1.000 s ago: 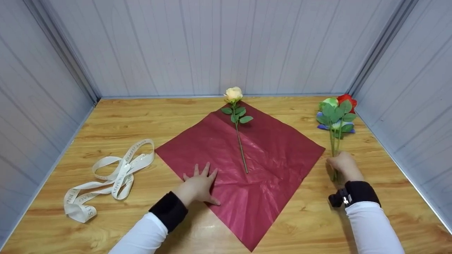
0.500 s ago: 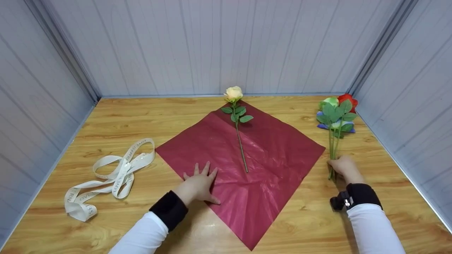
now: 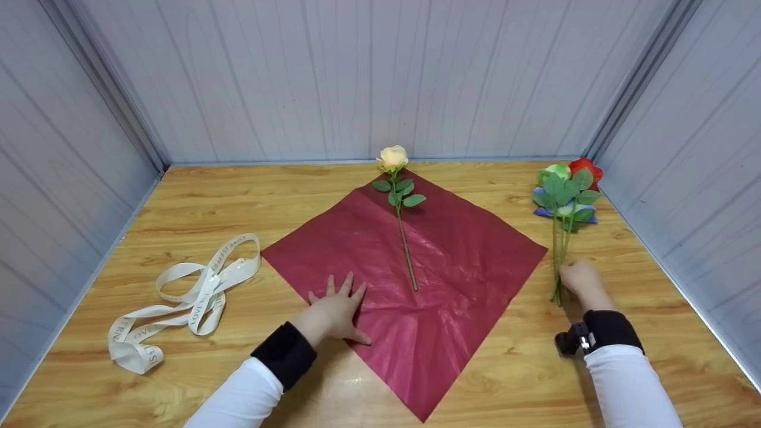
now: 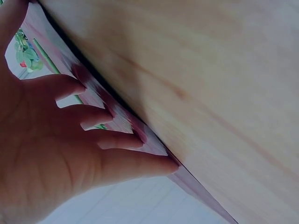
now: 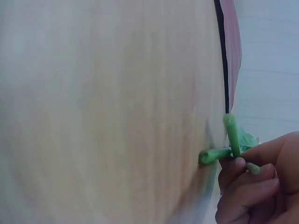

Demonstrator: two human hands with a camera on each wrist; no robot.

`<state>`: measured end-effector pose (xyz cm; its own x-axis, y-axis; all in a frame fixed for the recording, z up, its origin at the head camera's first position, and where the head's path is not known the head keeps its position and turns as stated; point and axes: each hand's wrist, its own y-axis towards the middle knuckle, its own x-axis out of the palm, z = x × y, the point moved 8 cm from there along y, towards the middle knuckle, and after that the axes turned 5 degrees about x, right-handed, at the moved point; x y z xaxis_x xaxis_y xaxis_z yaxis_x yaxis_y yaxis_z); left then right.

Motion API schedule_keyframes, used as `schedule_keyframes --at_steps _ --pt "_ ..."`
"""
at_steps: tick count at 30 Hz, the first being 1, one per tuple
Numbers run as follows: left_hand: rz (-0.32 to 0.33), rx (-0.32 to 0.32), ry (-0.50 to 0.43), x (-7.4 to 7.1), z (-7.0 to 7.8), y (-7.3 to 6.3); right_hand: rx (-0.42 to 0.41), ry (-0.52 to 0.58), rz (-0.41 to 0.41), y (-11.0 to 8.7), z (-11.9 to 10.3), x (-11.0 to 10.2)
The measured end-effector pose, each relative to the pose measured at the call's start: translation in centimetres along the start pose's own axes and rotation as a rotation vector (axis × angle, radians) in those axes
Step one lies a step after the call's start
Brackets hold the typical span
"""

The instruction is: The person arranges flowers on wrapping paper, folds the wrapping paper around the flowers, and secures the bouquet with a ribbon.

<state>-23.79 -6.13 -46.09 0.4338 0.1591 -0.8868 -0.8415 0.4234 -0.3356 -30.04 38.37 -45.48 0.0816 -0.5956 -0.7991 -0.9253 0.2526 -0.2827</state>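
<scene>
— What does the head view show?

— A sheet of dark red paper (image 3: 469, 255) lies corner to the front on the wooden surface (image 3: 505, 380), with a cream rose (image 3: 393, 159) along it, bloom at the far corner. The white ribbon (image 3: 209, 286) lies off to the left. The left hand (image 3: 334, 315) rests on the paper by its near left edge, fingers spread. The right hand (image 3: 581, 278) is at the stems (image 3: 555, 244) of the other flowers (image 3: 566, 191), right of the sheet

— And the left wrist view?

— The left hand's fingers stretch over the paper, touching near its edge and gripping nothing. A light, flat press seems right there: enough to steady the sheet, too little to crease it

— How about the right wrist view?

— Thumb and curled fingers pinch the stems low down, with three ends (image 5: 232, 135) poking out. I can't tell whether the pinch takes all of them or fewer

— So what makes for a good grip?

— I'd feel for each stem between thumb and finger and part them gently at the bottom, since the leaves overlap higher up and could snag
</scene>
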Motion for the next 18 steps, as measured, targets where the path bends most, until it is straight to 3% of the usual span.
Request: schedule_keyframes --at_steps 8,18 --pt "0.006 0.006 -0.001 -0.01 0.01 -0.08 -0.032 -0.027 0.089 -0.40 -0.39 -0.52" --pt "0.004 0.016 0.001 -0.02 -0.09 -0.17 0.012 0.023 0.059 -0.77 -0.14 -0.26"
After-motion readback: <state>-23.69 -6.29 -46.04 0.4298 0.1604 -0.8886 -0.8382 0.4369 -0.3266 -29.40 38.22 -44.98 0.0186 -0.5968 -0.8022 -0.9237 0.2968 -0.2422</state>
